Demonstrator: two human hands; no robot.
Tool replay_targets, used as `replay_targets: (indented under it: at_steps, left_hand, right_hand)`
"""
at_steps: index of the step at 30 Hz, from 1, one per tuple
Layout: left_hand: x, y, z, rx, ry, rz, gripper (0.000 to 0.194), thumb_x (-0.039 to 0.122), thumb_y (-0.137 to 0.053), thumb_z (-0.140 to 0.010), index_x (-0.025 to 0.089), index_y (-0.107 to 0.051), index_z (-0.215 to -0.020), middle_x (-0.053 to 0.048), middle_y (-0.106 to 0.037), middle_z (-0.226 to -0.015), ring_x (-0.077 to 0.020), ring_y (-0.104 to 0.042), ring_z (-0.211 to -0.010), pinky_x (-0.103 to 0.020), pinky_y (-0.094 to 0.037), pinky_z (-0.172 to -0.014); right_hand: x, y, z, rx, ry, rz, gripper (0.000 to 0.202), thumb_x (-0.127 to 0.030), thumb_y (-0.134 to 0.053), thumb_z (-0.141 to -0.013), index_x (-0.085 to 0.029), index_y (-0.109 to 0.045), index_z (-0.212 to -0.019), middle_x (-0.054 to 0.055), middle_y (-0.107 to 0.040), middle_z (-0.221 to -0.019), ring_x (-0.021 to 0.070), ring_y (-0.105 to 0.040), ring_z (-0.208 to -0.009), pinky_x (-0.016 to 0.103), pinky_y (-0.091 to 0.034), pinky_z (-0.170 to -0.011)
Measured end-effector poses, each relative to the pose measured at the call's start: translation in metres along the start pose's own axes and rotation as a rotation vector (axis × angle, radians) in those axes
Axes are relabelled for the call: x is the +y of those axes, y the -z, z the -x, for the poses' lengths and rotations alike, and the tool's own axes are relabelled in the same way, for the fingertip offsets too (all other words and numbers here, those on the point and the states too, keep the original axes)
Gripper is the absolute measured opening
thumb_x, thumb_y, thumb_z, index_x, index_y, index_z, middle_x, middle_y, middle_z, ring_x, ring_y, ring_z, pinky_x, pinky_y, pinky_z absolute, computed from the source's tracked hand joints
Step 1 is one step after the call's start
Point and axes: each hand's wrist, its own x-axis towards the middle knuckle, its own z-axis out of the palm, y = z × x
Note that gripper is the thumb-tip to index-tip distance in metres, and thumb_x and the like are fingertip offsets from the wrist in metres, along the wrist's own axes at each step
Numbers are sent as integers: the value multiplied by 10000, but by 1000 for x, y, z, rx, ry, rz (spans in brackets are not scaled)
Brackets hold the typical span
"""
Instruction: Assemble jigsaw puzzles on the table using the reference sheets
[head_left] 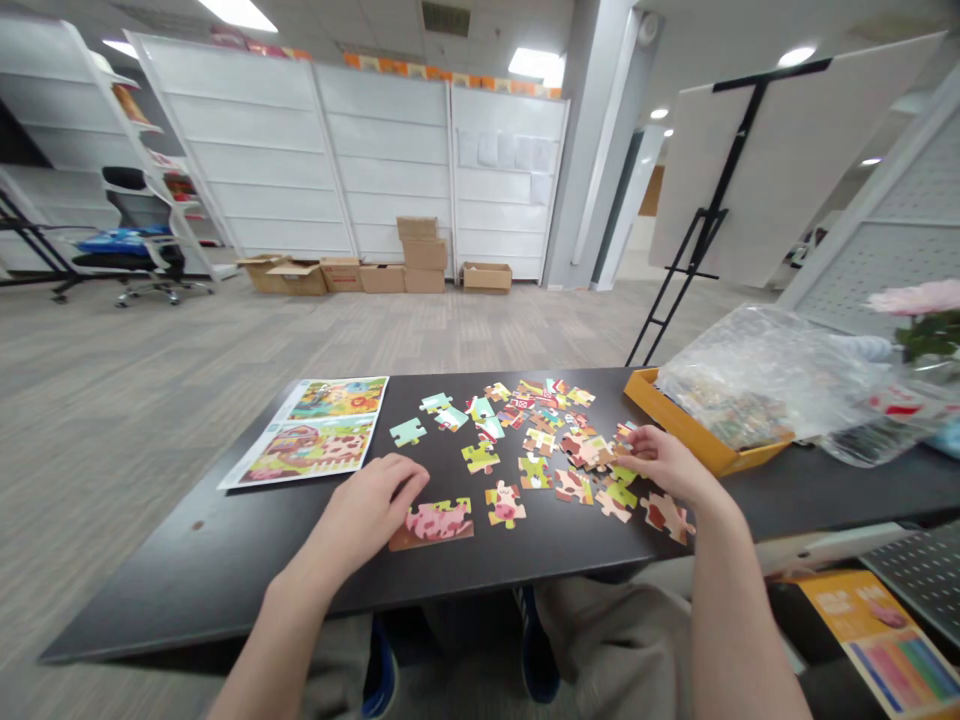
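Observation:
My left hand (375,500) rests on the black table with loosely bent fingers and nothing visible in them. Just beside its fingertips lies a joined strip of puzzle pieces with a pink spotted pig (439,522). My right hand (664,462) reaches into the loose pieces at the right, its thumb and fingertips at a tan puzzle piece (598,453) that overlaps others. Nearer me are a piece with a cow's face (505,504), a brown-patched piece (574,486) and a tan and brown piece (667,516). Green pieces (480,457) lie between the hands.
A printed picture sheet (315,432) lies at the table's left. At the right stands a yellow box (720,455) with a clear plastic bag (765,370) over it. Pale blue pieces (408,432) lie toward the far edge. Flowers (919,300) stand at far right.

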Motion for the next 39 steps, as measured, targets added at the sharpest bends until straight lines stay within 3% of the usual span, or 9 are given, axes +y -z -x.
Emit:
replay_targets:
  at_steps: [5, 8, 11, 14, 21, 24, 31, 35, 39]
  left_hand:
    - [-13, 11, 2, 115, 197, -98, 383, 428, -372, -1011, 230, -699, -978, -55, -758, -1056, -256, -686, -1024, -344, -497, -897]
    - [-11, 9, 2, 136, 234, -108, 355, 421, -390, -992, 237, -691, -949, -41, -766, -1018, -252, -696, -991, -328, -493, -845]
    - [-6, 5, 0, 142, 235, -82, 326, 417, -412, -977, 242, -685, -936, -36, -768, -1012, -240, -703, -972, -316, -488, -818]
    - [0, -1, -4, 135, 216, -31, 310, 413, -424, -973, 249, -686, -954, -31, -765, -1032, -231, -707, -962, -320, -490, -823]
    - [22, -23, -17, 73, 119, 213, 259, 431, -573, -906, 253, -678, -1063, -28, -761, -1048, -226, -711, -954, -331, -531, -818]
    - [33, -32, -24, 14, 82, 342, 321, 399, -651, -853, 243, -655, -1133, -38, -761, -1049, -228, -716, -971, -334, -547, -820]
    - [39, -37, -35, 51, -14, 441, 244, 323, -540, -916, 241, -662, -1111, -34, -769, -1019, -213, -732, -899, -333, -568, -810]
    - [17, -31, -35, 125, 8, 374, 286, 352, -497, -919, 232, -676, -1107, -49, -767, -1060, -232, -730, -932, -372, -554, -892]
    - [-17, -22, -31, 129, 141, 308, 386, 427, -490, -872, 199, -669, -1126, -77, -772, -979, -266, -737, -857, -393, -573, -806]
  right_hand:
    - [-1, 5, -6, 158, -6, -43, 396, -467, -745, -685, -208, -622, -958, 52, -745, -778, 230, -693, -726, 329, -510, -666]
    - [-8, 4, -9, 307, 31, -99, 439, -506, -735, -705, -199, -646, -1006, 66, -749, -799, 231, -697, -727, 331, -512, -667]
    - [-22, -4, -8, 328, 49, -236, 457, -532, -766, -697, -192, -637, -973, 86, -754, -839, 232, -708, -747, 308, -510, -638]
    - [-44, -20, -3, 224, 95, -290, 422, -536, -777, -713, -193, -625, -908, 74, -747, -817, 213, -691, -736, 289, -494, -629]
    - [-99, -75, 13, -251, 246, -365, 283, -447, -721, -828, -204, -580, -867, -4, -665, -767, 158, -645, -711, 274, -479, -663]
    - [-113, -96, 16, -367, 296, -388, 249, -411, -715, -840, -202, -580, -852, -18, -625, -772, 144, -629, -705, 271, -475, -663]
    - [-136, -133, 20, -460, 334, -443, 169, -332, -683, -853, -206, -571, -861, -14, -633, -776, 152, -645, -719, 281, -502, -677]
    - [-141, -140, 20, -421, 388, -365, 75, -269, -643, -878, -216, -592, -891, -3, -676, -811, 163, -670, -758, 301, -532, -737]
    - [-133, -133, 19, -358, 377, -240, 26, -219, -622, -890, -209, -631, -912, 16, -715, -846, 168, -690, -791, 297, -535, -753]
